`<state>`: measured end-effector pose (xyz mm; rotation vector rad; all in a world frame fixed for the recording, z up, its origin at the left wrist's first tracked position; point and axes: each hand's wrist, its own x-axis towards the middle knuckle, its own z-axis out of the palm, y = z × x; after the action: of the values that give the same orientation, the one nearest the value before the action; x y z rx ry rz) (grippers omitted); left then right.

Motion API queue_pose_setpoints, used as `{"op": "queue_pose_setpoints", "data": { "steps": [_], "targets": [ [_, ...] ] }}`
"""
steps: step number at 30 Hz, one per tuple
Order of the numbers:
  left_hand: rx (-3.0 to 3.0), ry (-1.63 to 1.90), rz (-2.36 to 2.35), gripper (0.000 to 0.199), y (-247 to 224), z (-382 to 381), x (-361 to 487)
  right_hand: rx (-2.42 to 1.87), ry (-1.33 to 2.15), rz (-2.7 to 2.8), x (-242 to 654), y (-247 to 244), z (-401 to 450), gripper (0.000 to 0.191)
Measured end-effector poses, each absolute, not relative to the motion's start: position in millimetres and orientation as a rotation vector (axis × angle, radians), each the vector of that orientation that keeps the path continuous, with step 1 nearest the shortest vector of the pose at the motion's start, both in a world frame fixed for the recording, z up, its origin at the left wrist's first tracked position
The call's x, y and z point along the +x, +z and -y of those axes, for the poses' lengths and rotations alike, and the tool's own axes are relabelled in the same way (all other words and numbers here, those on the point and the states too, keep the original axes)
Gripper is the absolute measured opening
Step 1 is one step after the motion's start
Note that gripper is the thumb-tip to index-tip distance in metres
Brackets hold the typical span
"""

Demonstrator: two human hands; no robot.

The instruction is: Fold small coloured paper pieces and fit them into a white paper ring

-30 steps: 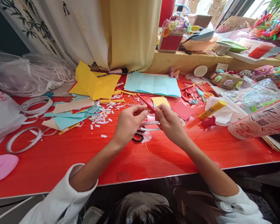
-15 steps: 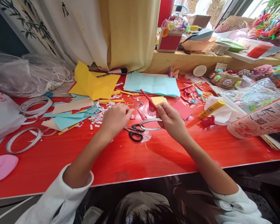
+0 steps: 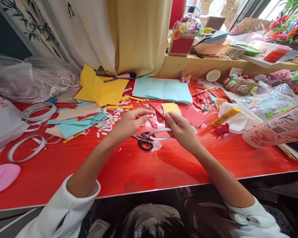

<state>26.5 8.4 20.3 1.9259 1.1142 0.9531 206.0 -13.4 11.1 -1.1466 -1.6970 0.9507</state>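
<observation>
A red folded paper piece (image 3: 159, 115), long and pointed, is pinched between the thumb and fingers of my right hand (image 3: 181, 129). A thin roll of white tape (image 3: 161, 134) hangs from the same hand, above the table. My left hand (image 3: 132, 124) is at the left of the paper. Its thumb and index fingertips come together close to the paper's edge; what is between them, if anything, is too small to make out. Below lie black-handled scissors (image 3: 145, 144), partly behind the tape roll. Red paper squares (image 3: 195, 116) and a small yellow paper square (image 3: 171, 107) lie beyond my right hand.
Tape rolls (image 3: 38, 112), cut paper strips (image 3: 74, 124) and white scraps lie on the left. Yellow sheets (image 3: 101, 91) and light-blue sheets (image 3: 162, 89) are at the back. On the right are a glue stick (image 3: 225, 116) and a large printed cup (image 3: 275, 127) on its side.
My left hand has moved right, toward the red paper, and its fingers have stretched out from a closed fist. The red paper has tipped slightly lower; my right hand still holds it.
</observation>
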Motion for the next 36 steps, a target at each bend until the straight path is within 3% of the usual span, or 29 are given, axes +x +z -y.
{"op": "queue_pose_setpoints", "data": {
  "steps": [4, 11, 13, 19, 28, 36],
  "targets": [
    [1.825, 1.041, -1.126, 0.022, 27, -2, 31, -1.162, 0.950, 1.703, 205, 12, 14, 0.037],
    [2.249, 0.943, -1.496, 0.015, 14, -18, 13, -1.160, 0.919, 1.717, 207, 10, 12, 0.035],
    [2.361, 0.910, -1.386, 0.029, 12, -20, 8, -1.158, 0.914, 1.729, 207, 9, 12, 0.036],
    [2.253, 0.822, -1.559, 0.026, 24, -14, 10, -1.169, 0.890, 1.754, 208, 9, 12, 0.035],
    [1.739, 0.893, -0.899, 0.020, 26, -5, 27, -1.158, 0.942, 1.786, 205, 6, 12, 0.034],
    [1.422, 1.141, -0.862, 0.017, 15, -3, 41, -1.184, 0.973, 1.851, 205, 7, 12, 0.034]
  ]
}}
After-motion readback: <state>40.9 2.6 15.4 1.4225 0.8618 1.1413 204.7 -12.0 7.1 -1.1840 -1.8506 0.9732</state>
